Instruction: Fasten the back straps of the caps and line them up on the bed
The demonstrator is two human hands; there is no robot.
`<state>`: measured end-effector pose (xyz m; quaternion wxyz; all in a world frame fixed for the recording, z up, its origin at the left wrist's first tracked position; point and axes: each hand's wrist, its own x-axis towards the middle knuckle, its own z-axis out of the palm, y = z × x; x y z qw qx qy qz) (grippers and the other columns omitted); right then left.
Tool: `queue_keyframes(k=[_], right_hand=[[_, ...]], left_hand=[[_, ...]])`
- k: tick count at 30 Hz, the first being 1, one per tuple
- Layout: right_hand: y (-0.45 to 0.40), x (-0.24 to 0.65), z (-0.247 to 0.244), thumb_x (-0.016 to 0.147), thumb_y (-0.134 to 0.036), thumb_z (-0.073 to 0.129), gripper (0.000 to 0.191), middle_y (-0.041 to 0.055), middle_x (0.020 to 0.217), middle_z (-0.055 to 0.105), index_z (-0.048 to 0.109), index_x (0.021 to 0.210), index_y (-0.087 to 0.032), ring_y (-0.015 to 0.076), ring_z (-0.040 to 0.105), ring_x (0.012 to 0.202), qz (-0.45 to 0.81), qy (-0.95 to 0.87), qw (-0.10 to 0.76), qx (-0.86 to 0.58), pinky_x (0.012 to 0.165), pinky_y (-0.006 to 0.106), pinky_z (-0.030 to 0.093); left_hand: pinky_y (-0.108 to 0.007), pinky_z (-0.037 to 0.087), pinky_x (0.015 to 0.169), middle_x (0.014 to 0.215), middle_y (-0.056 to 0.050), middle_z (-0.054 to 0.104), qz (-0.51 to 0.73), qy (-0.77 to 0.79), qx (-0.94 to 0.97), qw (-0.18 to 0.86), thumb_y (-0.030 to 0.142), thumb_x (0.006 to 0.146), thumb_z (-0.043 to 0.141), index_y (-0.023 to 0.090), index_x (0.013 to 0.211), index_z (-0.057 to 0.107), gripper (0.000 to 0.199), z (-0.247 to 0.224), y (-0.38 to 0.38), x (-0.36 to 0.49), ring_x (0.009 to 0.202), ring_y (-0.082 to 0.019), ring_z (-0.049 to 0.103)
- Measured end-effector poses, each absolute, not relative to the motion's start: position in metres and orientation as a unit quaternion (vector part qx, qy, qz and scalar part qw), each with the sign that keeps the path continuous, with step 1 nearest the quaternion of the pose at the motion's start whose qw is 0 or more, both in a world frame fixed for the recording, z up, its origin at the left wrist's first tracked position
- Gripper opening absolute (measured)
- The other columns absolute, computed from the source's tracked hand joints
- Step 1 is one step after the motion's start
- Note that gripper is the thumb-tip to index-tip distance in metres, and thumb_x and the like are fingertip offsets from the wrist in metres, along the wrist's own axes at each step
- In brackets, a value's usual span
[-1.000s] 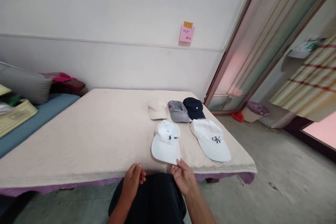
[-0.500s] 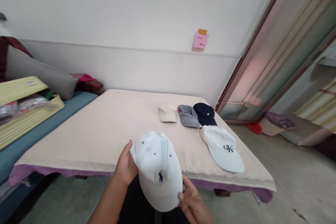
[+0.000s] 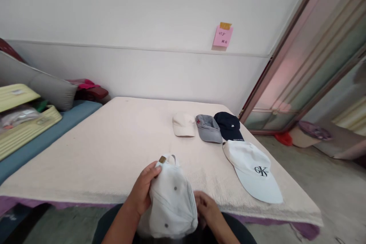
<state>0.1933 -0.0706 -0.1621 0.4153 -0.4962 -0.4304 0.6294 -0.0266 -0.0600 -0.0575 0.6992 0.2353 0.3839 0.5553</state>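
My left hand grips a white baseball cap near its back strap, the thumb pressed on the fabric below a small brass-coloured buckle. The cap is held over the front edge of the table, with its back and side panels facing up and its brim out of sight. At the cap's right edge, my right hand has curled fingers against it; their tips are partly hidden. Beyond, to the right, lies a white cap with black letters. Behind it are a navy cap, a grey cap and a cream cap.
A cream cloth covers the table. At left, a yellow storage container and a grey cushion rest on a blue surface. A pink note is taped to the wall. A bin stands on the floor at right.
The held cap has been turned over from its front with the small logo to its back with the strap. My left hand has shifted to the strap end. The view has moved slightly.
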Motion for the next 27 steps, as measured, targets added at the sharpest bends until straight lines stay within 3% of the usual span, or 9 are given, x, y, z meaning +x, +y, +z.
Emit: queue_keyframes(k=[3,6,12,15,20,24,27], right_hand=[[-0.026,0.192,-0.135,0.072,-0.036,0.062,0.022,0.0030,0.063,0.062,0.066,0.079,-0.015,0.0148,0.054,0.057,0.555,-0.425,0.495,-0.516,0.053,0.025,0.041],[0.011,0.182,-0.106,0.078,-0.034,0.059,0.019,0.0048,0.074,0.063,0.065,0.084,-0.016,0.0177,0.057,0.072,0.467,-0.508,0.531,-0.492,0.063,0.028,0.045],[0.049,0.156,-0.099,0.083,-0.014,0.052,0.015,0.0042,0.088,0.059,0.063,0.090,-0.021,0.0161,0.055,0.080,0.325,-0.707,0.464,-0.424,0.071,0.028,0.045],[0.057,0.154,-0.113,0.081,-0.008,0.052,0.021,0.0047,0.092,0.057,0.061,0.095,-0.021,0.0159,0.055,0.084,0.320,-0.731,0.433,-0.420,0.074,0.028,0.045],[0.063,0.156,-0.116,0.082,-0.008,0.053,0.022,0.0031,0.093,0.056,0.059,0.099,-0.022,0.0145,0.055,0.084,0.341,-0.753,0.388,-0.407,0.076,0.027,0.045],[0.059,0.149,-0.116,0.084,-0.013,0.054,0.019,0.0039,0.095,0.056,0.058,0.100,-0.022,0.0160,0.055,0.088,0.330,-0.778,0.353,-0.401,0.079,0.029,0.043],[0.055,0.142,-0.124,0.085,-0.012,0.049,0.019,0.0047,0.092,0.056,0.058,0.100,-0.020,0.0162,0.055,0.084,0.306,-0.779,0.363,-0.410,0.076,0.029,0.043]], left_hand=[[-0.021,0.038,0.050,0.059,0.003,0.055,0.507,0.411,0.272,0.707,0.029,0.071,0.068,0.015,0.075,0.062,0.015,-0.070,-0.040,-0.016,0.051,-0.010,0.048],[-0.022,0.037,0.054,0.061,0.003,0.055,0.470,0.436,0.348,0.684,0.029,0.073,0.066,0.015,0.076,0.064,0.015,-0.081,-0.013,-0.008,0.055,-0.011,0.047],[-0.025,0.039,0.063,0.070,0.000,0.059,0.442,0.465,0.443,0.626,0.031,0.076,0.061,0.015,0.078,0.065,0.017,-0.106,0.032,0.001,0.065,-0.014,0.050],[-0.026,0.040,0.066,0.074,-0.001,0.060,0.426,0.450,0.446,0.646,0.021,0.075,0.058,0.016,0.085,0.065,0.014,-0.116,0.041,-0.001,0.071,-0.017,0.053],[-0.025,0.039,0.065,0.073,-0.001,0.058,0.410,0.420,0.441,0.679,0.008,0.066,0.052,0.016,0.087,0.065,0.026,-0.121,0.040,-0.011,0.070,-0.016,0.051],[-0.026,0.039,0.065,0.071,-0.002,0.057,0.421,0.468,0.481,0.611,0.020,0.078,0.052,0.016,0.079,0.064,0.013,-0.125,0.036,-0.017,0.071,-0.017,0.050],[-0.026,0.038,0.064,0.069,-0.002,0.056,0.410,0.489,0.522,0.566,0.033,0.082,0.053,0.016,0.075,0.063,0.021,-0.128,0.035,-0.017,0.070,-0.017,0.048]])
